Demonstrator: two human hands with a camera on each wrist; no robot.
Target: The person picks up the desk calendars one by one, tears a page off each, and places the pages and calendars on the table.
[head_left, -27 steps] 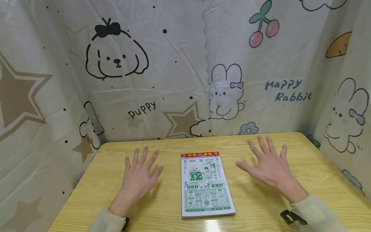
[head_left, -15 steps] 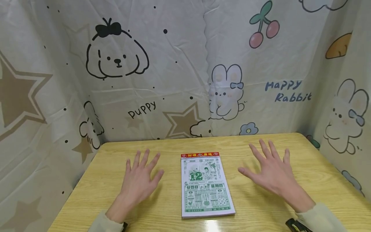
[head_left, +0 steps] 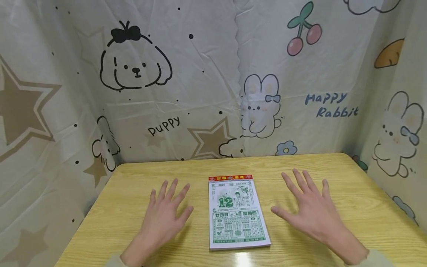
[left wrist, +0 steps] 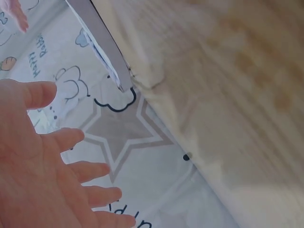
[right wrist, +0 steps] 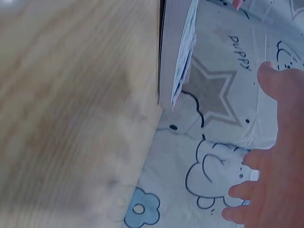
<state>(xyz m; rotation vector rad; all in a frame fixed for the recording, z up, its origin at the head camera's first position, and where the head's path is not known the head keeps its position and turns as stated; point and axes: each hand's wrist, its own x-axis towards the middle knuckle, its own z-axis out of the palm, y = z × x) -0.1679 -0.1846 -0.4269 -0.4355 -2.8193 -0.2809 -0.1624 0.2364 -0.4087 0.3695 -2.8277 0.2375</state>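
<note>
At the far left and all along the top of the head view hangs a pale cloth wall (head_left: 207,74) with drawn puppies, stars, rabbits and cherries. Below it is the light yellow wooden counter (head_left: 133,178).

In the lower left of the head view, the left hand (head_left: 165,215) is spread wide, fingers straight and apart, palm down. It holds nothing. It looks to be just above the wood or lightly on it; I cannot tell which.

In the lower middle lies the white paper tear-off calendar pad with green print, a big green 12 and a red strip on top (head_left: 237,213). It lies flat on the counter, between the two hands and touching neither.

In the lower right, the right hand (head_left: 311,211) is spread wide too, fingers apart, holding nothing.

To handle the pad well, I think one hand should press down near the red strip while the other lifts only the top sheet by a bottom corner, slowly, so it does not rip crooked.

Both arms are cut off at the bottom edge. The small green print is too tiny to read. The wrist views are blurry and show only the pad's edge (left wrist: 102,45), palms and cloth.
</note>
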